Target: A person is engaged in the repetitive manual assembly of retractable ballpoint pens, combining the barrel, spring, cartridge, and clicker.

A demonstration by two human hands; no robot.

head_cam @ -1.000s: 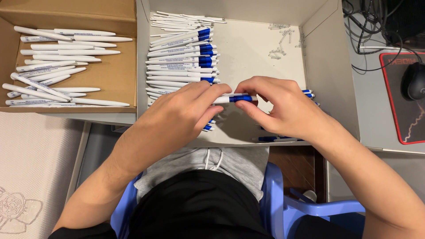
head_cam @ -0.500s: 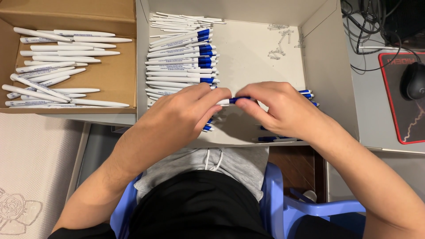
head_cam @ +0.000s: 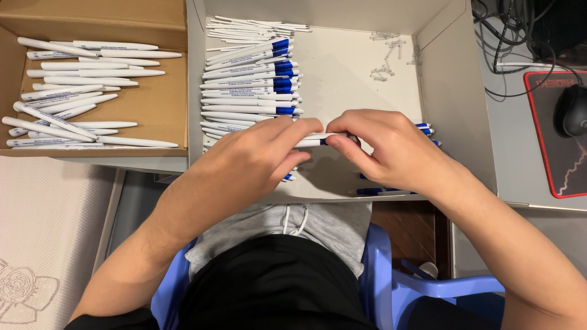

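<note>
My left hand (head_cam: 254, 156) and my right hand (head_cam: 385, 150) meet over the white box (head_cam: 455, 110), both pinching one white pen (head_cam: 313, 140) with a blue end. The left fingers grip its white barrel; the right fingers cover the blue end. Behind my left hand lies a stack of white and blue pens (head_cam: 251, 85). Blue pen parts (head_cam: 423, 128) peek out behind my right hand, and more blue pieces (head_cam: 379, 191) lie at the box's near edge.
A brown cardboard box (head_cam: 156, 107) on the left holds several plain white pen barrels (head_cam: 73, 91). Small metal springs (head_cam: 388, 55) lie at the white box's far right. A mouse (head_cam: 572, 110) on a red-edged pad and cables sit right. A blue chair (head_cam: 379, 275) is below.
My two hands have drawn closer together on the pen, so less of its blue end shows between the fingers than a second ago.
</note>
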